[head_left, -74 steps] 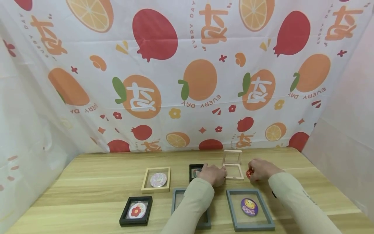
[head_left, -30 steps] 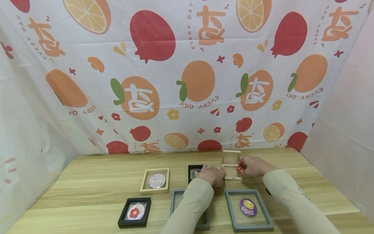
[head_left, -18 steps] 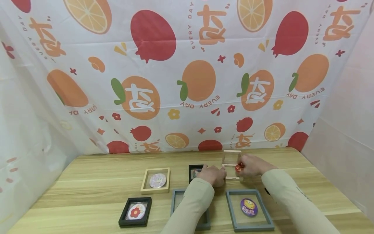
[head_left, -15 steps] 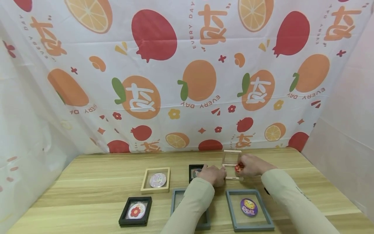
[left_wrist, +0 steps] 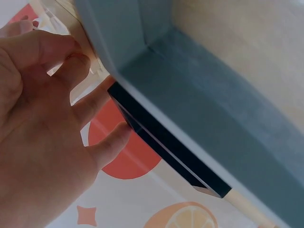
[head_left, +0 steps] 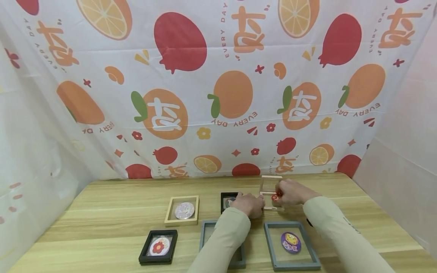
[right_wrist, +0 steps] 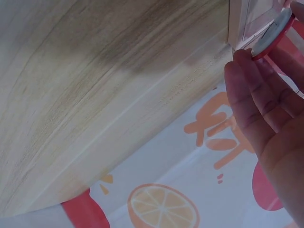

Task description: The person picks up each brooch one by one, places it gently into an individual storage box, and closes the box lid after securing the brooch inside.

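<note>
In the head view my right hand (head_left: 293, 191) pinches a round red badge (head_left: 275, 197) over the lower half of a small pale wooden frame (head_left: 271, 207), which stands opened with its other half upright behind. The badge (right_wrist: 273, 34) shows a pale back and red rim in the right wrist view, tilted beside the frame's edge. My left hand (head_left: 248, 204) grips the left side of that wooden frame, thumb and index finger (left_wrist: 71, 66) at its edge in the left wrist view. Its other fingers reach beside a small black frame (head_left: 223, 201), partly hidden by the hand.
A grey frame (head_left: 269, 246) with a purple badge (head_left: 291, 242) lies in front, another grey frame (head_left: 203, 231) under the left forearm. Leftward sit a pale wooden frame (head_left: 167, 218) with a glittery badge and a black frame (head_left: 143, 252) with a flower badge. Printed cloth (head_left: 218, 144) hangs behind.
My right hand has carried the red badge leftward, from the table right of the small wooden frame to over its lower half. The left hand stays in place.
</note>
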`<state>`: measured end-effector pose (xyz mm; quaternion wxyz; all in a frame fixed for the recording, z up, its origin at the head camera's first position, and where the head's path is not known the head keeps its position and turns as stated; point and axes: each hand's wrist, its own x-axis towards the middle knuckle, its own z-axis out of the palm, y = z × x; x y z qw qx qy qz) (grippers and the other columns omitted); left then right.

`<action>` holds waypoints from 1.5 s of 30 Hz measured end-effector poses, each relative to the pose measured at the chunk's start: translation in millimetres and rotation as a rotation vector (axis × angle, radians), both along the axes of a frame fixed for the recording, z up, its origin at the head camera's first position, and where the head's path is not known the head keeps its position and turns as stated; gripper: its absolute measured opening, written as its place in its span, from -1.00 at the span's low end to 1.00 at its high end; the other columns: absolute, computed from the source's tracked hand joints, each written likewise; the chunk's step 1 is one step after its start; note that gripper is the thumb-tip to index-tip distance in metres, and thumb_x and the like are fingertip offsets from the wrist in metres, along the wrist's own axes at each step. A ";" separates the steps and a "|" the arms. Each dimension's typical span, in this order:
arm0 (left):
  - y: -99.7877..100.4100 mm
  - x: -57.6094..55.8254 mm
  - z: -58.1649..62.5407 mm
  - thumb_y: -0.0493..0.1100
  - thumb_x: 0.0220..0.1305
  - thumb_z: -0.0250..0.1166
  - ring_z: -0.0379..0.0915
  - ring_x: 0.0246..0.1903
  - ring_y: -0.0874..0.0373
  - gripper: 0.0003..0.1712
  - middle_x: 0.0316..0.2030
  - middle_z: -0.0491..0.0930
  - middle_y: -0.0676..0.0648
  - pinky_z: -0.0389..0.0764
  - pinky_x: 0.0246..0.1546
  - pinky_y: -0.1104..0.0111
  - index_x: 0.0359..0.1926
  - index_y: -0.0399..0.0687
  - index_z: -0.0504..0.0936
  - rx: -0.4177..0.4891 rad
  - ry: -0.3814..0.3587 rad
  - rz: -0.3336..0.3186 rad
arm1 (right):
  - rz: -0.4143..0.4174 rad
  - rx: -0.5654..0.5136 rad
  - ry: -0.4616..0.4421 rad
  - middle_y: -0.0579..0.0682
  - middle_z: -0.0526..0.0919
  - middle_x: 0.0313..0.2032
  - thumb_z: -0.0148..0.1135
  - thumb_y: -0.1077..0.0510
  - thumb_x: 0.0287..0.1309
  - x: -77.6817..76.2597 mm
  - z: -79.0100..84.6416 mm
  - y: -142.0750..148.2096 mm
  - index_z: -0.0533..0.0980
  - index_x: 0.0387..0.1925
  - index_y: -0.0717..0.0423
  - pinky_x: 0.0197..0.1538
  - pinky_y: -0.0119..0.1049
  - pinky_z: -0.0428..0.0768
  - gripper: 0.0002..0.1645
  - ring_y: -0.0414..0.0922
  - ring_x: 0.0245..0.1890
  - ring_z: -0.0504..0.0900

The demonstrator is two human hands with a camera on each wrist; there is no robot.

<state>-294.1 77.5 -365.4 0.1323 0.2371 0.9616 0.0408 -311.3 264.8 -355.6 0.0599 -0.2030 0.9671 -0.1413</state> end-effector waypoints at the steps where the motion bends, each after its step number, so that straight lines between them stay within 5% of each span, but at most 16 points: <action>1: -0.1 -0.2 -0.1 -0.07 0.55 0.07 0.37 0.24 -0.03 -0.46 0.15 0.57 -0.05 0.33 0.30 -0.01 0.49 0.20 0.36 -0.005 0.009 -0.008 | 0.000 -0.001 -0.002 -0.12 0.52 -0.51 0.46 0.15 0.08 0.0 0.1 -0.4 0.59 -0.43 0.16 -0.37 -0.28 0.50 -0.81 -0.18 -0.50 0.44; 14: 0.9 0.0 -1.2 -0.01 0.56 0.04 0.13 0.43 -0.15 -0.43 0.36 0.42 -0.06 0.32 0.25 -0.23 0.52 0.30 0.30 0.050 -0.054 0.078 | 0.053 -0.010 0.010 -0.13 0.60 -0.50 0.49 0.21 0.10 0.1 -1.9 -1.8 0.64 -0.47 0.13 -0.34 -0.29 0.57 -0.86 -0.20 -0.49 0.51; 45: 1.6 -1.0 -3.4 -0.02 0.55 0.07 0.15 0.43 -0.14 -0.44 0.36 0.43 -0.04 0.35 0.23 -0.23 0.51 0.32 0.33 0.016 -0.026 0.054 | 0.039 -0.010 0.067 -0.16 0.57 -0.50 0.50 0.29 0.09 -7.0 -18.3 -10.8 0.65 -0.42 0.14 -0.32 -0.27 0.54 -0.89 -0.23 -0.48 0.47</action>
